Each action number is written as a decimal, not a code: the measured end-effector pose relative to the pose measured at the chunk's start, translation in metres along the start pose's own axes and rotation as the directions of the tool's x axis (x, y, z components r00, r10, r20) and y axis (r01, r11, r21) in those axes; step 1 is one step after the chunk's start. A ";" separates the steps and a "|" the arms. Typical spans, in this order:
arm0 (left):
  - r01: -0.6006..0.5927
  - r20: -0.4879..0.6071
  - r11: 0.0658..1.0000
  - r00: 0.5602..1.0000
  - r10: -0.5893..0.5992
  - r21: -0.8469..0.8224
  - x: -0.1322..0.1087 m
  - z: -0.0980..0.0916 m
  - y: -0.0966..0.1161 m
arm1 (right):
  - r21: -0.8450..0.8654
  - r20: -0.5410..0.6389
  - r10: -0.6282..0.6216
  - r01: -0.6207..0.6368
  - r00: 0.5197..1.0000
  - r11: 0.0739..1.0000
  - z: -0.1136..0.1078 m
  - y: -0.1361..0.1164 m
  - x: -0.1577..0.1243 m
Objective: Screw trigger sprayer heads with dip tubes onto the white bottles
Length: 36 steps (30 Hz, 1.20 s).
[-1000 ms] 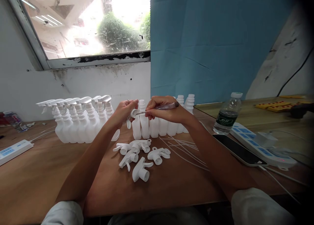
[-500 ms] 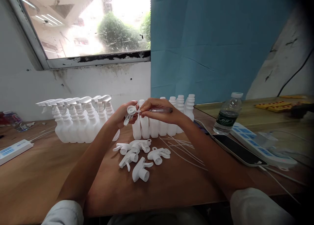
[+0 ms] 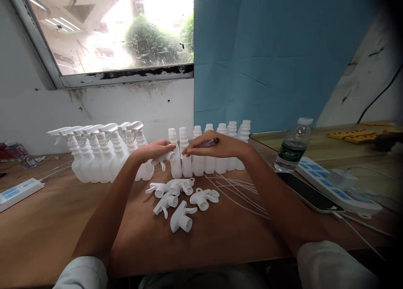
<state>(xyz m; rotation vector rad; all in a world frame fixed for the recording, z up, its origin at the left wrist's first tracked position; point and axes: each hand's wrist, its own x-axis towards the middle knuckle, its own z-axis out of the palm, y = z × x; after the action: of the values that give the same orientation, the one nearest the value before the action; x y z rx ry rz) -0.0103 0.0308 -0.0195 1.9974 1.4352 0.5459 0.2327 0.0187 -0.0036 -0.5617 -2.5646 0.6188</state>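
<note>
Nearest me, on the surface below the hands, I had several loose spray heads in an untidy cluster, none of them on a bottle. To their right, running in under the right forearm, lay a sheaf of thin white tubes, loose on the surface.

A little farther out, my left hand pinched one spray head between thumb and fingers, lifted clear of the surface. It was plain white plastic, with the trigger hanging down and the round collar turned toward the other hand. My right hand was curled around a slim tool with a see-through, brownish handle; its tip was hidden, so I couldn't tell whether it touched the collar.

Right of that hand were a dark-screened phone and a part-filled water bottle.

Just beyond the hands the work split in two. Left of the left hand, a row of white bottles wore their heads; I judged those finished, though their insides were hidden. Behind the right hand, another row of bare-necked bottles showed open mouths, so I reckoned about half remained.
</note>
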 end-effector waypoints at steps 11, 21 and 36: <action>-0.156 0.442 0.837 0.890 -0.112 0.525 0.001 0.023 -0.001 | -0.102 0.378 0.351 -0.338 0.857 0.936 0.001 0.020 0.003; -0.270 0.484 0.824 0.875 -0.006 0.499 0.003 0.021 0.001 | -0.067 0.358 0.300 -0.296 0.884 0.953 -0.005 0.011 -0.002; 0.049 -0.618 0.701 0.519 0.591 0.712 -0.019 -0.035 -0.010 | -0.063 0.279 0.365 -0.362 0.888 0.930 -0.011 0.008 -0.007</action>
<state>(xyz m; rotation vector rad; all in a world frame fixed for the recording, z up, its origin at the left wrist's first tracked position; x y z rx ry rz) -0.0462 0.0235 -0.0006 2.7837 2.0417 1.4802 0.2465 0.0252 -0.0007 -1.0424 -2.7499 0.8705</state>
